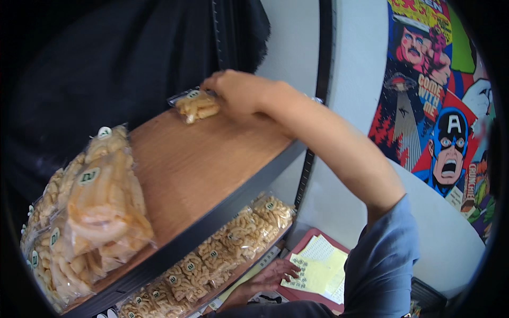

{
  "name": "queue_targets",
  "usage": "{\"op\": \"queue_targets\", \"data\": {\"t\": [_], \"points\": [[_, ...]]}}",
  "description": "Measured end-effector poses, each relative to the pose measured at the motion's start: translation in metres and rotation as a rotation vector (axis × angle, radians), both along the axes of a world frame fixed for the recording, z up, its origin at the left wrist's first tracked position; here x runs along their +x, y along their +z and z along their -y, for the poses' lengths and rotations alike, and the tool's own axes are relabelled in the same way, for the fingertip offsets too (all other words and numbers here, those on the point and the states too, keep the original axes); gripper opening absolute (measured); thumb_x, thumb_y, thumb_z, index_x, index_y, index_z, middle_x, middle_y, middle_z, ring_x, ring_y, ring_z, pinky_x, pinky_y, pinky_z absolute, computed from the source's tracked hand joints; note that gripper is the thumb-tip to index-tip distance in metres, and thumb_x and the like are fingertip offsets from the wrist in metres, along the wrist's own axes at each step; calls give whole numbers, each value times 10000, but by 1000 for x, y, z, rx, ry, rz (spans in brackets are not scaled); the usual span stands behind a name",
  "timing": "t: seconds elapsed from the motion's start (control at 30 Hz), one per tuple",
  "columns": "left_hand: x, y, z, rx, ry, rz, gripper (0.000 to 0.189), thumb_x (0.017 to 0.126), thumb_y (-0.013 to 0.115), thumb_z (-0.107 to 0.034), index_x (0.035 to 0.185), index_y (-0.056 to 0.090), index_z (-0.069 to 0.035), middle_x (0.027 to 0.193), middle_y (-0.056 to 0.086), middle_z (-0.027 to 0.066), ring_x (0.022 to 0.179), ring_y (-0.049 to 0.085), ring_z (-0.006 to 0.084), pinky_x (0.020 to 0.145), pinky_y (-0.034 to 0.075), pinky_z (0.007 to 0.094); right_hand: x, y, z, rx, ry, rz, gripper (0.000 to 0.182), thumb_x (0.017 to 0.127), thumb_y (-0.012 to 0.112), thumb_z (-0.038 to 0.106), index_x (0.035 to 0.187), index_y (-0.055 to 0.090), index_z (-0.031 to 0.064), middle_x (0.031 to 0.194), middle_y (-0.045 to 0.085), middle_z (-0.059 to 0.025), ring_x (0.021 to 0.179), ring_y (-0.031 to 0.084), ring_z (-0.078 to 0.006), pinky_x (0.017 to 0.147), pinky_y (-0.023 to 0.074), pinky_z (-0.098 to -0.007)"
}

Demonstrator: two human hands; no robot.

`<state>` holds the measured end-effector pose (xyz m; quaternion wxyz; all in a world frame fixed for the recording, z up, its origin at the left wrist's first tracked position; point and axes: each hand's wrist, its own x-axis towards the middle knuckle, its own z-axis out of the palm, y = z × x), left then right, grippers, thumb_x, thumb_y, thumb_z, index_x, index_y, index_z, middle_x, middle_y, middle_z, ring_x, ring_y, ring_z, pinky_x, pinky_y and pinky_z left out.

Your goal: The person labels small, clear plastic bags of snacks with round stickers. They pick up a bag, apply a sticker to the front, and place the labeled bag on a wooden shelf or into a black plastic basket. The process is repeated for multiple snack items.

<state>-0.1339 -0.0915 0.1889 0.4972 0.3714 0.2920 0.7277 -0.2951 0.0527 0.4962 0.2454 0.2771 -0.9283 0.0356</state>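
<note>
My right hand point(234, 92) reaches across the brown wooden shelf point(187, 159) to its back edge, with curled fingers against the right end of a small clear bag of snack sticks point(198, 106). A round sticker is on that bag. Whether the fingers grip the bag is hidden. Lower down, my left hand point(274, 274) has its fingers apart at the left edge of a pale yellow sticker sheet point(308, 272) and holds nothing visible. More sheets lie under it on a red tray or board point(310, 234).
Larger snack bags point(101, 198) are piled at the shelf's left end. A row of filled bags point(210, 254) lines the lower shelf. Black cloth point(119, 59) hangs behind; a black upright rail point(324, 51) and a wall with comic-style posters point(449, 131) stand to the right.
</note>
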Motion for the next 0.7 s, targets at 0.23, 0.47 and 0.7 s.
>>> {"op": "queue_targets", "data": {"t": [0.23, 0.47, 0.7], "points": [[18, 7, -29, -100, -64, -250, 434, 662, 623, -184, 1008, 404, -38, 972, 447, 91, 935, 437, 177, 798, 322, 297, 99, -23, -73, 12, -83, -354, 296, 704, 519, 53, 997, 559, 44, 947, 575, -138, 923, 550, -289, 772, 449, -376], [73, 74, -88, 698, -297, -370, 275, 666, 692, -226, 785, 520, -48, 751, 495, 64, 647, 458, 195, 551, 336, 300, 294, -124, -155, 220, -269, -337, 269, 640, 546, 54, 909, 539, 55, 666, 554, -50, 726, 577, -206, 759, 422, -385], [160, 111, -144, 946, -834, -73, 109, 784, 587, -219, 736, 573, -123, 863, 522, 45, 770, 458, 167, 564, 347, 287, 490, -327, -162, -638, -936, -59, 197, 688, 629, 82, 883, 605, 72, 745, 615, -64, 739, 586, -223, 875, 383, -391]]}}
